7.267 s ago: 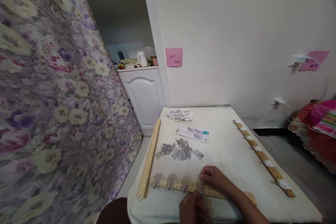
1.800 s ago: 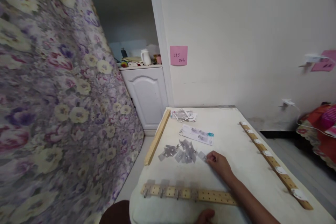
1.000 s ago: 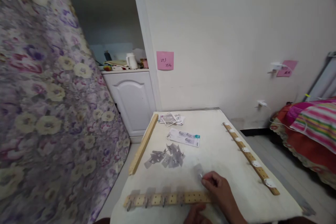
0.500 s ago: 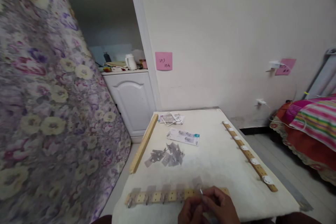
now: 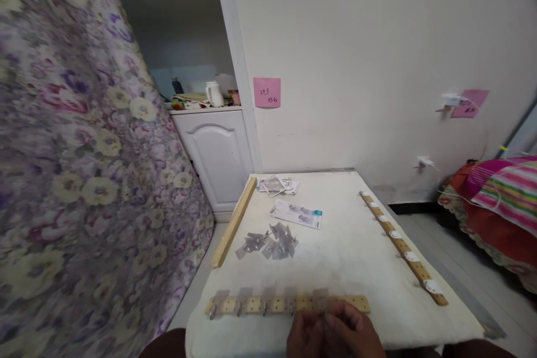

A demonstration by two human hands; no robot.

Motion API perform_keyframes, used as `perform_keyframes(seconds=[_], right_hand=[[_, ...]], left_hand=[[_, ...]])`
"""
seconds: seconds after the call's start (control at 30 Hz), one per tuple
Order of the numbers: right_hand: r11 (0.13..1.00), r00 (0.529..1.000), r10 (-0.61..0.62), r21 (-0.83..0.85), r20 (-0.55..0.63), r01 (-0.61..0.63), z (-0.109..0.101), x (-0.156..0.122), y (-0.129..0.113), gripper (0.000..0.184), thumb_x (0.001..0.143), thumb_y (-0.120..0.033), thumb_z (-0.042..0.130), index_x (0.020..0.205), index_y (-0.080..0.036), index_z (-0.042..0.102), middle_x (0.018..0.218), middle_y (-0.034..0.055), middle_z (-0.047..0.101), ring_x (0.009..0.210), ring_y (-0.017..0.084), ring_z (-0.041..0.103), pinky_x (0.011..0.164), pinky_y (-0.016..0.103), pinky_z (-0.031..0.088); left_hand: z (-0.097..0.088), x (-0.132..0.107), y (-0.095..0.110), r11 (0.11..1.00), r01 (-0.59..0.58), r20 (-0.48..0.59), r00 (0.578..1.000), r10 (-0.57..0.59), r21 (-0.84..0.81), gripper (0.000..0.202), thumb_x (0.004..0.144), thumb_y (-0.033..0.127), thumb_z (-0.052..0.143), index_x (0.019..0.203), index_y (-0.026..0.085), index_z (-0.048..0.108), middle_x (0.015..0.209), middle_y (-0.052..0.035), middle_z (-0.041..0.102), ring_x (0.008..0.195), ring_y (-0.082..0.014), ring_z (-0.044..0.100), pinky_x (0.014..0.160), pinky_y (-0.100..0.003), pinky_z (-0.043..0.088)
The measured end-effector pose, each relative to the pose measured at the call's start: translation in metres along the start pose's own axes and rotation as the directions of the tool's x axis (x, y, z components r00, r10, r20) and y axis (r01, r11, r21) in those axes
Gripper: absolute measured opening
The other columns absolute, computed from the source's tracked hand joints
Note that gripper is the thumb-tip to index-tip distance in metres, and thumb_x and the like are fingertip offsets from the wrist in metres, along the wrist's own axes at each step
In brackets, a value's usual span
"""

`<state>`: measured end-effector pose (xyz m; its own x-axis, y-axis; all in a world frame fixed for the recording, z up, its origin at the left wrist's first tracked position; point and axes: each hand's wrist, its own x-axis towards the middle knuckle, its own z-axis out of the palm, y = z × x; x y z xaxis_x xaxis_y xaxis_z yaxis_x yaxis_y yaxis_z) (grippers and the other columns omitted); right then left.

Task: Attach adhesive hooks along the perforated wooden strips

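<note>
Head view. Right hand [image 5: 354, 329]: thumb and fingers drawn together in a narrow pinch at the lower end of a clear hook [image 5: 320, 294], no gap seen between the tips. Left hand [image 5: 305, 333]: fingers curled in, tips just beside the right's; the contact point is blurred and partly covered, so whether it also has hold of the hook cannot be told. The clear hook's square backing lies over the near wooden strip [image 5: 353, 303], between the last of four mounted hooks [image 5: 265, 304] and the strip's right end

Beyond the strip, on the cream-covered table [image 5: 356, 268], lies a loose pile of hooks [image 5: 277, 245], overlapping one another. Behind it rests a flat printed package [image 5: 296, 214]; its contents cannot be told. Further packaging [image 5: 276, 185] is stacked at the far edge. A bare wooden bar [image 5: 235, 222] runs along the left side; on the right side, a darker strip [image 5: 403, 245] bears a row of white round-backed pieces [image 5: 411, 257]

Open cupboard compartment [image 5: 205, 110]: contains a white jug [image 5: 215, 94], upright, a dark bottle [image 5: 177, 85], and small items too indistinct to identify
</note>
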<state>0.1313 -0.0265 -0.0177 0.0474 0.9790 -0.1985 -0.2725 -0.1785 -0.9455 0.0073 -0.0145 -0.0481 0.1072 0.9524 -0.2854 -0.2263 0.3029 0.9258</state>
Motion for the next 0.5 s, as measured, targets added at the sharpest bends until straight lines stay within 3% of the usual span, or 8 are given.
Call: perform_keyframes(seconds=[0.13,0.27,0.5], right_hand=[[0.992,0.998,0.045,0.114,0.044,-0.049,-0.002,0.001,0.009,0.039,0.062,-0.054,0.074,0.068,-0.018,0.061,0.05,-0.0017,0.06,0.044,0.011,0.048,0.049,0.024,0.037],[0.979,0.997,0.059,0.193,0.041,-0.066,-0.001,0.002,0.021,0.04,0.062,-0.055,0.074,0.067,-0.018,0.06,0.044,-0.0051,0.053,0.037,0.007,0.039,0.044,0.022,0.033],[0.995,0.998,0.055,0.089,0.001,-0.055,-0.009,0.0,0.015,0.042,0.064,-0.059,0.07,0.065,-0.019,0.059,0.049,-0.0043,0.053,0.043,0.01,0.043,0.047,0.023,0.036]], left_hand=[[-0.002,0.002,-0.007,0.999,0.008,0.0,1.0,-0.008,-0.04,0.042,0.061,0.055,0.072,0.073,0.021,0.051,0.056,0.0025,0.064,0.041,-0.01,0.053,0.043,-0.021,0.038],[0.001,0.0,-0.007,0.999,0.015,0.069,0.998,-0.013,-0.035,0.046,0.062,0.059,0.069,0.079,0.019,0.055,0.053,0.0013,0.065,0.038,-0.01,0.052,0.039,-0.02,0.034],[0.006,-0.007,0.01,0.995,0.092,0.1,0.991,-0.09,-0.022,0.046,0.06,0.061,0.069,0.067,0.02,0.05,0.047,0.003,0.062,0.033,-0.0087,0.05,0.038,-0.019,0.029]])
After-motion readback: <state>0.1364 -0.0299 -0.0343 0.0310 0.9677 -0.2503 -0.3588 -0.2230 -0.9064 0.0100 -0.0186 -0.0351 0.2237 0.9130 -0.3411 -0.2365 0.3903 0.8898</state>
